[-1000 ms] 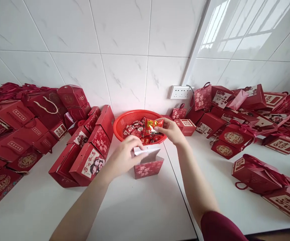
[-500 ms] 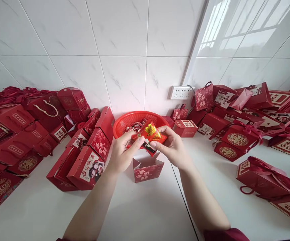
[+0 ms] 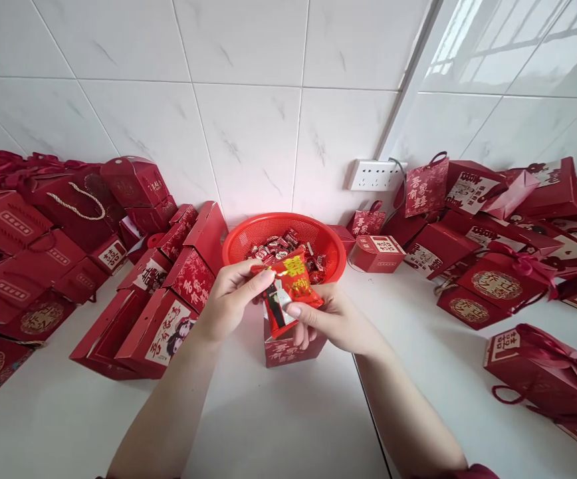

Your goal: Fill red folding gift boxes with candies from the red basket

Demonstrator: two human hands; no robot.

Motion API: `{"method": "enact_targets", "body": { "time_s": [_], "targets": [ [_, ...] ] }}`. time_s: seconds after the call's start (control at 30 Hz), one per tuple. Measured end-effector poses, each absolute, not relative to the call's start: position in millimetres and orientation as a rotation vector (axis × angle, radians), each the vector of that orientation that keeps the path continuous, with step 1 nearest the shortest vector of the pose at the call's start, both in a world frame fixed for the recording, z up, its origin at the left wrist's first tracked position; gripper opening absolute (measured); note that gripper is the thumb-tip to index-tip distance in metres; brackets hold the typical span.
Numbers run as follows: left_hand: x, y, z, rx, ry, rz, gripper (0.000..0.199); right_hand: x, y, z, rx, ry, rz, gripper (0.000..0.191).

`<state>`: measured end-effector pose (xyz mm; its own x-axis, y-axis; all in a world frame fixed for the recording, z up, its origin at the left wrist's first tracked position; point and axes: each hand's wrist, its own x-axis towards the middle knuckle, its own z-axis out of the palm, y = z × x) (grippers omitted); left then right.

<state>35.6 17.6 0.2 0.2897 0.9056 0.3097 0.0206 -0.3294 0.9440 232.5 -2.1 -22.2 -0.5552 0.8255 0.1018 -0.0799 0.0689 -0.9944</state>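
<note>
Between my two hands is a shiny red candy packet (image 3: 288, 289) with gold lettering and a printed couple on its front. My left hand (image 3: 236, 293) pinches the packet's left edge, thumb on top. My right hand (image 3: 336, 318) grips its lower right side, the thumb pressed on the front and the other fingers partly hidden behind. Below the packet stands a small red gift box (image 3: 293, 352) with pale characters, largely covered by the packet and my right hand. Just behind is a red plastic basket (image 3: 233, 243) holding several small wrapped sweets (image 3: 273, 247).
Red gift boxes (image 3: 156, 332) stand in rows to the left, with a larger pile of boxes (image 3: 34, 253) beyond. More boxes (image 3: 492, 279) are heaped on the right, and ribboned boxes (image 3: 542, 366) lie nearer. A white power strip (image 3: 375, 175) is on the tiled wall.
The packet has turned so its printed front faces me more fully. My right hand has moved lower, toward the box, and the camera view has shifted slightly.
</note>
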Motion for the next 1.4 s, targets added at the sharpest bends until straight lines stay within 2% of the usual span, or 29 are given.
{"method": "enact_targets", "body": {
  "time_s": [0.23, 0.43, 0.63, 0.8, 0.97, 1.07, 1.23, 1.4],
  "targets": [
    [33.6, 19.0, -15.4, 1.493, 0.904, 1.204, 0.031, 227.6, -9.6, -19.8, -0.709, -1.586, 1.557, 0.047],
    [39.5, 17.1, -17.3, 1.47, 0.85, 1.268, 0.034, 228.6, -8.0, -22.2, -0.692, -1.558, 1.599, 0.048],
    [40.3, 16.5, -6.7, 1.635, 0.732, 1.295, 0.032, 230.1, -10.5, -23.5, -0.666, -1.663, 1.234, 0.043],
    [33.4, 16.3, -9.6, 1.806, 0.702, 1.053, 0.039, 228.8, -12.6, -24.7, -0.692, -1.7, 0.98, 0.035],
    [36.1, 9.6, -5.1, 1.807, 0.803, 1.078, 0.035, 225.3, -11.0, -27.5, -0.698, -1.678, 1.036, 0.038],
    [36.1, 8.0, -1.2, 1.831, 0.766, 1.101, 0.034, 225.0, -10.6, -27.5, -0.717, -1.701, 1.019, 0.034],
    [29.4, 11.2, -1.6, 1.857, 0.748, 1.132, 0.025, 231.3, -9.5, -23.3, -0.732, -1.765, 1.109, 0.036],
    [24.1, 14.8, -4.6, 1.762, 0.811, 1.178, 0.03, 236.9, -10.3, -18.0, -0.786, -1.759, 1.152, 0.042]
  ]
}}
